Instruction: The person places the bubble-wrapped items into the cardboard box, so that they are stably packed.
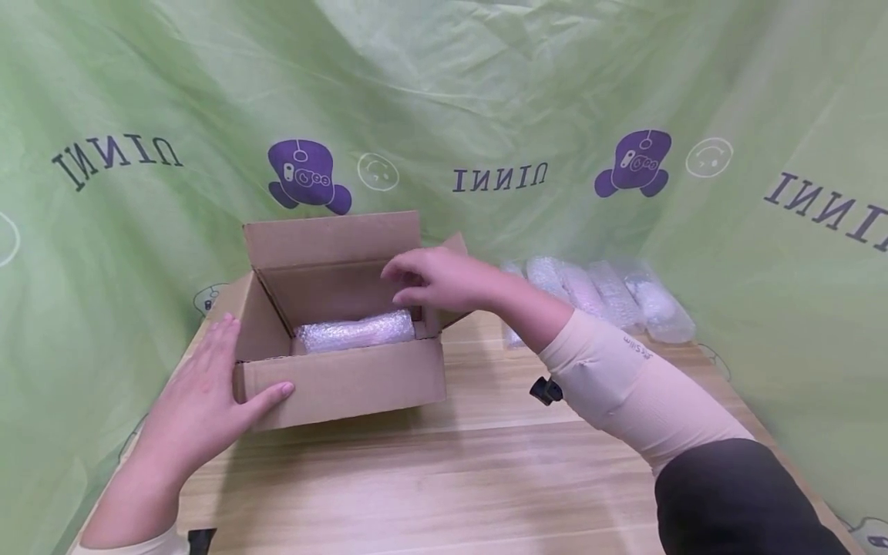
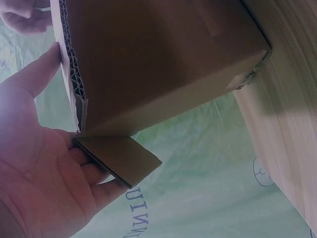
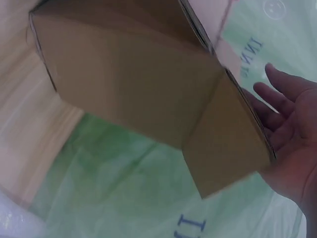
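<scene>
An open cardboard box (image 1: 347,385) stands on the table, a bubble-wrapped package (image 1: 357,330) lying inside it. At the box's left front corner is my left hand (image 1: 201,393), its thumb against the front wall and its fingers extended along the left flap. The left wrist view shows those fingers behind a small flap (image 2: 121,158). Above the box's right side, my right hand (image 1: 440,277) has loosely bent fingers and holds nothing. From the right wrist, the hand (image 3: 292,129) appears beside a side flap (image 3: 225,144); whether it touches the flap is unclear.
Several bubble-wrapped packages (image 1: 597,293) lie in a row at the table's back right, beneath and beyond my right forearm. A green printed cloth (image 1: 444,92) hangs behind and around the wooden table (image 1: 444,478). The box's back flap (image 1: 333,237) stands raised.
</scene>
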### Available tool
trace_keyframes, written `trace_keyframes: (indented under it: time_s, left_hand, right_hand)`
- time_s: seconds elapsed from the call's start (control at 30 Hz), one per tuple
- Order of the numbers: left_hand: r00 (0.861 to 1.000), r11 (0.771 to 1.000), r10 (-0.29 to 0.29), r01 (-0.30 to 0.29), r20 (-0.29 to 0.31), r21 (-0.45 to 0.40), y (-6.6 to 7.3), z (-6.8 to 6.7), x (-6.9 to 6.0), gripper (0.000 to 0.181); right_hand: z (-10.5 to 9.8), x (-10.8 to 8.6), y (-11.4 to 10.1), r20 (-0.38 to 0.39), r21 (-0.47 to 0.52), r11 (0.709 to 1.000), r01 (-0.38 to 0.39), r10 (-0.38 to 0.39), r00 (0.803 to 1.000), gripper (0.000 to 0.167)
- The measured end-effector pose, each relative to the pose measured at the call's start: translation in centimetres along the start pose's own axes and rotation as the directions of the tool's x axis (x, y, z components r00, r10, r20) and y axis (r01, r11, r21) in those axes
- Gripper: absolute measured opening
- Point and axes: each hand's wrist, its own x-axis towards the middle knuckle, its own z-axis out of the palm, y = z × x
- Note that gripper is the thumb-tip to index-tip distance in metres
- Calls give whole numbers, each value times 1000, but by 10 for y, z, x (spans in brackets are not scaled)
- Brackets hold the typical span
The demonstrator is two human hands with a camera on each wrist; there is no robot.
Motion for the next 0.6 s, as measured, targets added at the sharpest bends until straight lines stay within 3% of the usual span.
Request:
trace_keyframes:
  time_s: [0.13, 0.23, 0.43, 0.6]
  left_hand:
    - [1000, 1000, -2, 2, 0, -2, 0, -1, 1, 114]
    - [1000, 1000, -3, 3, 1, -1, 0, -1, 1, 114]
    - [1000, 1000, 0, 0, 9, 2, 0, 0, -1, 113]
    - [1000, 1000, 2, -2, 10, 4, 0, 0, 0, 113]
  right_hand:
    - [-18, -8, 7, -143, -11, 999, -47, 45, 989, 45]
    - [-31, -15, 16, -262, 26, 996, -84, 88, 961, 49]
    - [-46, -33, 50, -456, 107, 973, -205, 231, 860, 58]
    - [-43, -49, 90, -484, 150, 912, -383, 405, 775, 64]
